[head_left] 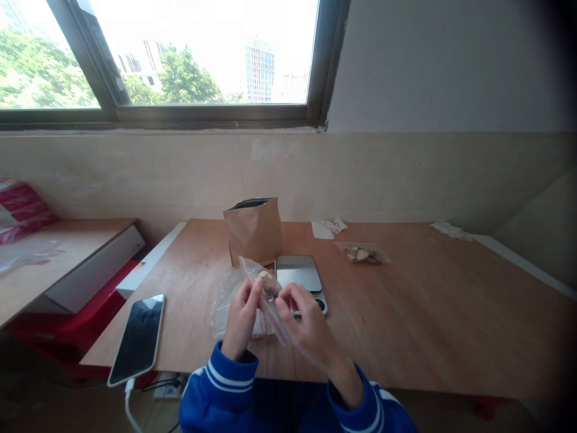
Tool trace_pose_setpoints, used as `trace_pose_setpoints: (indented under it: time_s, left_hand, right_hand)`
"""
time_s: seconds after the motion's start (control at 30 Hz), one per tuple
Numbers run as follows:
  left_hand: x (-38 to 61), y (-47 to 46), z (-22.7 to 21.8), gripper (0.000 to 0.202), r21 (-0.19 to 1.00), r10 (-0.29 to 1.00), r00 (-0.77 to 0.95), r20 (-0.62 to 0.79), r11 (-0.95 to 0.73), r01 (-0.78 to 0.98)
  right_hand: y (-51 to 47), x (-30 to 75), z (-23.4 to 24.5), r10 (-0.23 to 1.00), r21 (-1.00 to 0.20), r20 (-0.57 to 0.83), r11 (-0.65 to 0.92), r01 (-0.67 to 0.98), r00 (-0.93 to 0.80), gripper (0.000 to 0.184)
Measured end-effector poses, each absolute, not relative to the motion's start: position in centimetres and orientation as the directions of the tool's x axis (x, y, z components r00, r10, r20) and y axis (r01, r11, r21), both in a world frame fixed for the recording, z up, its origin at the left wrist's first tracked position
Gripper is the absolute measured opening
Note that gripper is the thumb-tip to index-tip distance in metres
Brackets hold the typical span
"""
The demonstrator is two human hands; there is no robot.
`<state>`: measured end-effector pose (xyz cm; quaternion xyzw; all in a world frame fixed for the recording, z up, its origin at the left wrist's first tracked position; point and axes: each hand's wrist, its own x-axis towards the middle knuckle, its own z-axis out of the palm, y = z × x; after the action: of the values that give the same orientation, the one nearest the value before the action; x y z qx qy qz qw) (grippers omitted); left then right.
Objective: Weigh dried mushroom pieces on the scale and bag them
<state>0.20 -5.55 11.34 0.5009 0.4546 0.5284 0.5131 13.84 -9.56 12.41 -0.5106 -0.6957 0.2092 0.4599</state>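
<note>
Between my hands is a small clear zip bag (269,304) with pale dried slices (268,281) in it. My left hand (243,316) pinches one side of this bag between thumb and fingers. On its other side my right hand (305,322) has its fingers closed at the bag's edge, near the slices. Just behind the hands lies a kitchen scale (298,272) with a silver plate; my right hand partly covers its front. More clear zip bags (225,300) lie flat beneath my left hand. A brown paper pouch (253,231) stands with its top open behind the scale.
A filled clear bag of slices (363,254) rests right of the scale. Crumpled white paper (332,226) lies at the table's back edge. At the left front lies a phone (139,337) with a charging cable (128,397). A second table (90,240) stands left.
</note>
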Motion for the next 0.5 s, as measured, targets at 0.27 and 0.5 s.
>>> trace_pose_setpoints:
  time_s: [0.27, 0.5]
  left_hand:
    - [1.4, -5.7, 10.6, 0.032, 0.990, 0.989, 0.053, 0.140, -0.139, -0.027]
    - [1.6, -5.1, 9.5, 0.030, 0.991, 0.988, 0.089, 0.127, -0.130, 0.032]
  right_hand:
    - [-8.0, 13.5, 11.6, 0.942, -0.833, 0.258, 0.329, 0.444, -0.214, 0.014]
    - [-7.3, 13.8, 10.9, 0.922, -0.840, 0.286, 0.373, 0.394, -0.262, 0.019]
